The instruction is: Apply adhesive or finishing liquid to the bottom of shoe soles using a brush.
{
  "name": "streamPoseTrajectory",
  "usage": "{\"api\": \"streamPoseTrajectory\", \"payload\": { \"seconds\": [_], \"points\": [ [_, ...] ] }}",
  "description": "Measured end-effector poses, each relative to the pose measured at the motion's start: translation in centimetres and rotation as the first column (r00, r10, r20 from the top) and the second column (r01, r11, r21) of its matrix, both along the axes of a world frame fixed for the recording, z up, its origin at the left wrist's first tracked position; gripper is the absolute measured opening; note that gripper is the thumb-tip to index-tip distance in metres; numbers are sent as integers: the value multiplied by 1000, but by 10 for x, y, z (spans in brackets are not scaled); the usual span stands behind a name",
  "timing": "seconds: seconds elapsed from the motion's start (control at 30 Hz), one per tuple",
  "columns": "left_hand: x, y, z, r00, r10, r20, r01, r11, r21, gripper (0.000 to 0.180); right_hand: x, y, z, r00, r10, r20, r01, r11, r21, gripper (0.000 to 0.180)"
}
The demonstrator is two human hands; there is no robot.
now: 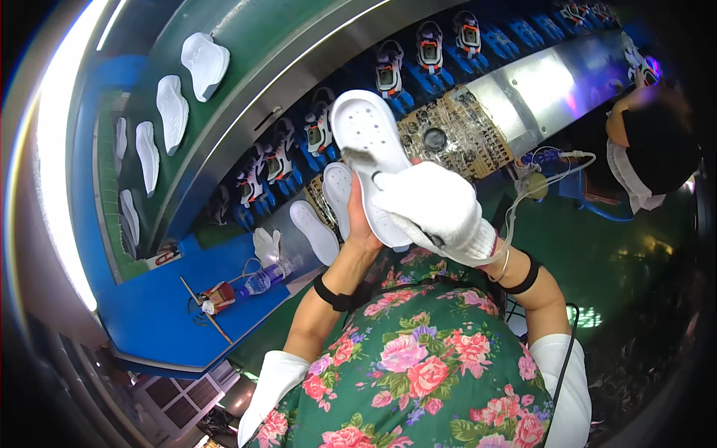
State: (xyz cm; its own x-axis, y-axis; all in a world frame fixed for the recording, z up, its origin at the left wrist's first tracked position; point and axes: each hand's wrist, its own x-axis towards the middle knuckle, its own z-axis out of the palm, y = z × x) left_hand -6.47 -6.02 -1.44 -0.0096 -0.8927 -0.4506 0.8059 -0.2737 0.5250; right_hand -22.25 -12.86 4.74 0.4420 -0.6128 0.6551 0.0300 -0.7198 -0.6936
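My left hand (361, 222) is bare and wrapped round the edge of a white shoe sole (367, 119), its dimpled inner side facing up. Over the lower half of that sole sits my right hand (433, 201), in a white knit glove. A small brush with dark bristles (358, 157) sticks out from the gloved fingers, its tip against the middle of the sole. The glove hides most of the handle. Just left of my left hand stands a second white sole (337, 196), and another sole (314, 231) leans on the metal ledge.
Sneaker uppers (389, 69) ride on blue holders along a line ahead. Several white soles (172, 112) lie on a green belt at upper left. Taped cardboard (455, 131) covers part of the metal ledge. A bottle (261, 280) stands on a blue table (149, 313). Another person (657, 142) is at right.
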Motion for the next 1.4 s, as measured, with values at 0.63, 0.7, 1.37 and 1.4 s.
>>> {"api": "streamPoseTrajectory", "payload": {
  "seconds": [0.63,0.7,1.37,1.4],
  "points": [
    [10,-28,2,883,15,-469,-134,966,-222,95,-6,12,-21,995,70,-70,-73,996,-45,27],
    [16,-28,0,841,-108,-529,-59,955,-289,101,-7,12,-16,976,212,39,-216,968,131,23],
    [40,-26,-4,885,-297,-359,149,911,-385,103,-23,24,-23,932,360,45,-353,874,332,16],
    [44,-25,-9,887,-291,-359,145,913,-381,103,-24,23,-20,916,378,137,-393,775,495,15]
  ]
}}
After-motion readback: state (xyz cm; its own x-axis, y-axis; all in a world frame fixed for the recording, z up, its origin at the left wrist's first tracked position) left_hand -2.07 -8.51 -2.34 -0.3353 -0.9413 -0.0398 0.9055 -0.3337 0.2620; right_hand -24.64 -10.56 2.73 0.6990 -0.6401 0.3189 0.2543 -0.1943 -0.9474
